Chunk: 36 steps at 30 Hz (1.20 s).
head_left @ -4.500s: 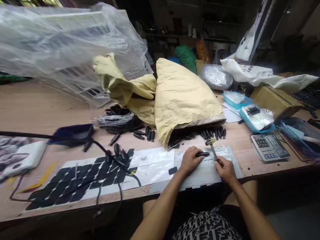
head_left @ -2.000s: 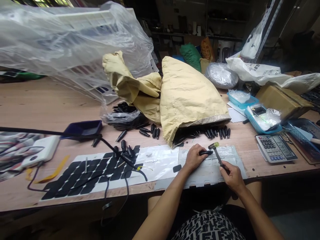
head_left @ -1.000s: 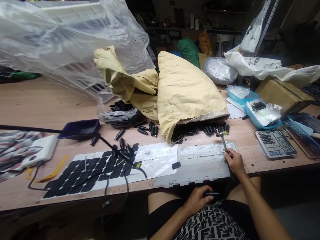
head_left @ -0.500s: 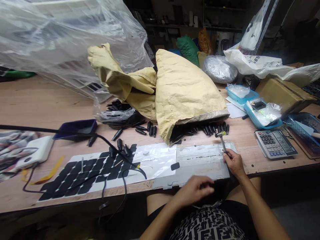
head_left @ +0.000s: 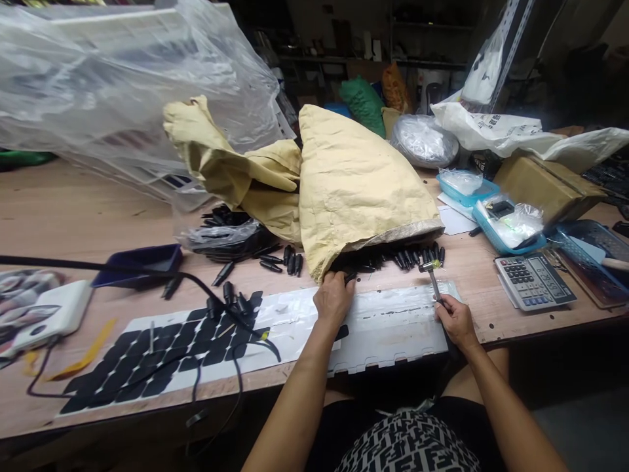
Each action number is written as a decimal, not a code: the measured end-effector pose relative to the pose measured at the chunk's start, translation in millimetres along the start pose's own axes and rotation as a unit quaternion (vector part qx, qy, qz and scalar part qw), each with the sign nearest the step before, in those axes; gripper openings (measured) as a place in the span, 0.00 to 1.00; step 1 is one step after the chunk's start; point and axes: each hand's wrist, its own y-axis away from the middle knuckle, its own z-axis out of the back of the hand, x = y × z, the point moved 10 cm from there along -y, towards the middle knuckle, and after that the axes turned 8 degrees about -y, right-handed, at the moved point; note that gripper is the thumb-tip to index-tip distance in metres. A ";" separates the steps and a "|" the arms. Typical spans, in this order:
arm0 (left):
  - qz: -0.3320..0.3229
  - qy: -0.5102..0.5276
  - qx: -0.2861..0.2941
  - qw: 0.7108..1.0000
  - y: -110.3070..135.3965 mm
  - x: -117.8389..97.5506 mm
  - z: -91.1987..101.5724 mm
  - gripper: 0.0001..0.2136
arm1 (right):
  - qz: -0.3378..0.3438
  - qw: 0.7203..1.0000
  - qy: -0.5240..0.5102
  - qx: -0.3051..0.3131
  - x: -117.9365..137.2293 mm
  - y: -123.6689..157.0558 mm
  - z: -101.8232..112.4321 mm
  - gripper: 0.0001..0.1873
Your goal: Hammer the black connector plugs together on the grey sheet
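Note:
My left hand (head_left: 334,298) reaches to the mouth of the yellow paper sack (head_left: 358,190), its fingers curled on a small black connector (head_left: 350,278) from the pile of black connectors (head_left: 407,257) spilling out there. My right hand (head_left: 455,320) is closed around the handle of a small hammer (head_left: 432,275), whose head rests near the connectors. Both hands lie over a grey metal plate (head_left: 393,328) at the table's front edge.
A flexible solar panel (head_left: 162,344) with black cables lies to the left. A dark blue tray (head_left: 142,262), a bag of black parts (head_left: 226,236), a calculator (head_left: 533,282), blue baskets (head_left: 506,229) and a cardboard box (head_left: 545,187) crowd the table. Large clear plastic wrap (head_left: 122,92) fills the back left.
My left hand dropped from the plate down to my lap, then rose and reached to the sack's mouth. My right hand kept hold of the hammer, its head now resting by the connectors.

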 end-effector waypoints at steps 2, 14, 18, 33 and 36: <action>-0.019 0.031 -0.015 0.999 9.1 -5.3 3.8 0.13 | 0.000 1.000 0.001 0.000 1.2 0.1 -0.4 0.15; -0.267 0.213 -0.039 0.939 61.3 -103.1 -19.4 0.11 | 0.013 1.000 -0.006 0.009 1.9 0.6 -0.3 0.15; -0.246 0.276 -0.029 0.929 55.2 -90.8 -22.4 0.09 | 0.024 0.999 0.035 -0.001 8.8 3.4 0.9 0.14; -0.247 0.267 0.014 0.931 49.0 -96.6 -27.9 0.07 | 0.066 0.990 0.119 0.044 52.0 31.8 -22.1 0.17; -0.251 0.262 0.008 0.932 50.0 -97.8 -24.3 0.07 | 0.070 0.984 0.155 0.053 49.0 32.1 -25.4 0.16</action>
